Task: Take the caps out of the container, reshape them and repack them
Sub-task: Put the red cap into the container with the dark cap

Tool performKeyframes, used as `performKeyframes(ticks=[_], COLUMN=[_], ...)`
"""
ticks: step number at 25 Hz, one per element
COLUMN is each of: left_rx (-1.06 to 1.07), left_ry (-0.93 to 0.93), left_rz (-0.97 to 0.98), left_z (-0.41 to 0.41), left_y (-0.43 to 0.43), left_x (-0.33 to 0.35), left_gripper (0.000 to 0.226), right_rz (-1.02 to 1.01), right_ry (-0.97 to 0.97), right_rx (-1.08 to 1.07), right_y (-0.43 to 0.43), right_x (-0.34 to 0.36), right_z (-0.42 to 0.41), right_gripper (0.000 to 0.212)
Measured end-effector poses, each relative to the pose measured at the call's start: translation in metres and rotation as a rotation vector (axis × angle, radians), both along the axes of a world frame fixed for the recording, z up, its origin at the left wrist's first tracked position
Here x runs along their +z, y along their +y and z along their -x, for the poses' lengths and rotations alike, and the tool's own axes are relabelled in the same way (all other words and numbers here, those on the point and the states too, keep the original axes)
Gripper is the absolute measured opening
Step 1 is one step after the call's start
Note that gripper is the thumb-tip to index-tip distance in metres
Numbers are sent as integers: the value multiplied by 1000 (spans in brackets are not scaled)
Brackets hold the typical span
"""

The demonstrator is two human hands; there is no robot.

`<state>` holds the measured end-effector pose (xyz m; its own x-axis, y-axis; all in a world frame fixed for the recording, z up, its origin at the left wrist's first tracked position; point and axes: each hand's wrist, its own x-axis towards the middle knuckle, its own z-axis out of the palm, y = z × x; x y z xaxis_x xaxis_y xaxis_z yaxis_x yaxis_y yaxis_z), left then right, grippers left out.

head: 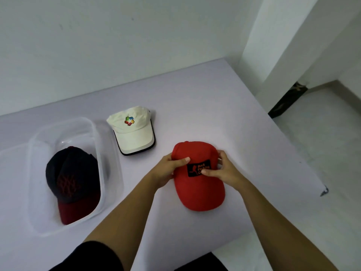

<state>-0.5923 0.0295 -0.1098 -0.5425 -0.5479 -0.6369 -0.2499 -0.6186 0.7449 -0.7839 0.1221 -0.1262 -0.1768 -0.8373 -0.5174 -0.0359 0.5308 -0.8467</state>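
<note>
A red cap [197, 190] with a black patch on its front lies on the table right of centre, brim pointing toward me. My left hand [169, 169] grips the left side of its crown, thumb on top. My right hand [224, 170] grips the right side, thumb pressing on the patch. A white cap [132, 130] with a multicoloured logo rests on the table behind and to the left. A dark navy cap [72, 180] with a maroon brim lies inside the clear plastic container [109, 159] at the left.
The table [214, 106] is covered in pale lilac and backs onto a white wall. Its right edge runs diagonally beside the red cap, with white floor beyond it. The near edge is just below my forearms.
</note>
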Motion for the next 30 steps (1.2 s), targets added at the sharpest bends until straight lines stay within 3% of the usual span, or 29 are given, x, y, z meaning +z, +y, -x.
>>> performKeyframes(ticks=[3, 6, 13, 17, 18, 21, 22, 25, 30], left_rx=[-21, -16, 123, 243, 248, 294, 307, 321, 279], left_ry=[1, 36, 113, 117, 102, 46, 31, 24, 68], left_rz=[-17, -2, 264, 492, 539, 653, 680, 739, 834], left_z=[-7, -19, -114, -210, -231, -296, -312, -353, -372], left_y=[-3, -9, -23, -42, -49, -66, -71, -85, -102], left_x=[-1, 15, 105, 168, 180, 209, 213, 222, 217], left_gripper=[42, 52, 52, 65, 68, 64, 58, 41, 32], right_rz=[73, 132, 379, 409, 378, 346, 358, 335, 83], right_ry=[-3, 58, 9, -253, -245, 82, 221, 454, 624], right_rx=[-10, 42, 219, -14, -58, 52, 159, 446, 711], right_y=[4, -1, -47, -86, -89, -95, -98, -113, -144], right_x=[7, 30, 103, 108, 105, 90, 86, 80, 81], right_z=[-3, -12, -80, -152, -171, -244, -263, -313, -336], right_gripper=[71, 75, 90, 104, 101, 37, 33, 63, 107])
